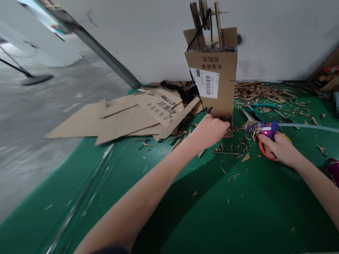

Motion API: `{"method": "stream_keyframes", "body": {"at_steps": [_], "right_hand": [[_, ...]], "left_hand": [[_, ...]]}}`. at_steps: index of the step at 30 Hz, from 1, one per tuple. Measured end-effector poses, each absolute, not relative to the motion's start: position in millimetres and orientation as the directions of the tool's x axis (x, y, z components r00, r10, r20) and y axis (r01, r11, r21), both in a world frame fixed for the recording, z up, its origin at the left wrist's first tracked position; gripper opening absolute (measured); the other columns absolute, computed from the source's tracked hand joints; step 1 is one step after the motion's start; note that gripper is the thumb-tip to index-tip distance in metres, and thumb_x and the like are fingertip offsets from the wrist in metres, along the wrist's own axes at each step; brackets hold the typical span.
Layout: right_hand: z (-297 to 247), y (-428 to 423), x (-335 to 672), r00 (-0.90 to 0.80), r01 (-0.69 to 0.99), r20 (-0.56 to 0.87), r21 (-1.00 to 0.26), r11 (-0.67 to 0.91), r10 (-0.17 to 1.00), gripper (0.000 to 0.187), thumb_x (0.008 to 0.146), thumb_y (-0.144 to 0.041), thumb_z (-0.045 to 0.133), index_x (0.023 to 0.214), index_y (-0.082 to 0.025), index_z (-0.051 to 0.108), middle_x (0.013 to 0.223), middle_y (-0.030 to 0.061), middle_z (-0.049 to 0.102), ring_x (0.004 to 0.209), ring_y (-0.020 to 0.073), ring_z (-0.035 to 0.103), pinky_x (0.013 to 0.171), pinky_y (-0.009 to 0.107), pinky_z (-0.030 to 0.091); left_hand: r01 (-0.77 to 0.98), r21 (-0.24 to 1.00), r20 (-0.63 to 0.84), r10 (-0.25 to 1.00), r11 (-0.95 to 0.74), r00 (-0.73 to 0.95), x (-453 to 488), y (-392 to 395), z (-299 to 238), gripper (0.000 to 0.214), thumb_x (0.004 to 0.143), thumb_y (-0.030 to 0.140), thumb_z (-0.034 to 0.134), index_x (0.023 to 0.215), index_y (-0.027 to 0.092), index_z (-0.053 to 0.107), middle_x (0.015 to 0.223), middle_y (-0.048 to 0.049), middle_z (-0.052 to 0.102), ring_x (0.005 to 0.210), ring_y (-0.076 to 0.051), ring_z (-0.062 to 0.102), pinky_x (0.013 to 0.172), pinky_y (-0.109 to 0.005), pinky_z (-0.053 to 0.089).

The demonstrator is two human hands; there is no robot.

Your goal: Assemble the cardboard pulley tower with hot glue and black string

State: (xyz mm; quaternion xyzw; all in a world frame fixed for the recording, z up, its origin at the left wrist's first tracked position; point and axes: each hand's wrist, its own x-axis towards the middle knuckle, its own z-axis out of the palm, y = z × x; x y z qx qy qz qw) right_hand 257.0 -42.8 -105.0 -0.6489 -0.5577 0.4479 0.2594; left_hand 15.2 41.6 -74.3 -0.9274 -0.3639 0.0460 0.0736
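A tall cardboard box (222, 81) stands upright, with a white label (208, 83) on its front and cardboard strips and a black cord (198, 33) at its top. My left hand (212, 130) is closed at the opening low in the box's front; what its fingers hold, if anything, is hidden. The cord runs down the box's left side toward this hand. My right hand (280, 148) grips a blue hot glue gun (268, 129) by its handle, its red light lit. A pale glue stick (307, 125) sticks out of its back. Cardboard shreds cover its nozzle end.
Flat cardboard pieces (127, 118) lie left of the box on the green table (106, 197). Scissors with a red handle loop (262, 148) lie under the glue gun, with teal-handled pliers (265, 105) behind. A thin metal rod (225, 153) and many cardboard scraps (265, 91) are scattered about.
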Motion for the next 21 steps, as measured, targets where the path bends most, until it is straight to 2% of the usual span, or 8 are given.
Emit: {"method": "stream_keyframes", "body": {"at_steps": [10,21], "right_hand": [[-104.9,-43.6,256.9,-0.024,0.486,-0.291,-0.839,-0.243,0.956,0.051,0.092,-0.058,0.045,0.055,-0.024,0.038,0.035,-0.0037,0.042,0.031,0.0094,0.039,0.037,0.024,0.033],[-102.9,-44.5,256.1,-0.012,0.48,-0.306,-0.837,-0.263,0.952,0.042,0.092,-0.055,0.047,0.064,-0.024,0.043,0.035,-0.0055,0.042,0.031,0.0103,0.039,0.037,0.024,0.032]], "left_hand": [[0.666,-0.163,-0.036,0.679,-0.728,0.733,14.6,41.8,-74.4,0.02,0.093,0.017,0.044,0.085,0.016,0.062,0.077,-0.0081,0.072,0.073,-0.022,0.068,0.076,-0.034,0.041],[0.659,-0.156,-0.06,0.673,-0.736,0.737,14.1,41.6,-74.9,0.024,0.094,0.014,0.043,0.086,0.017,0.065,0.078,-0.0076,0.073,0.075,-0.022,0.068,0.075,-0.035,0.04]]}}
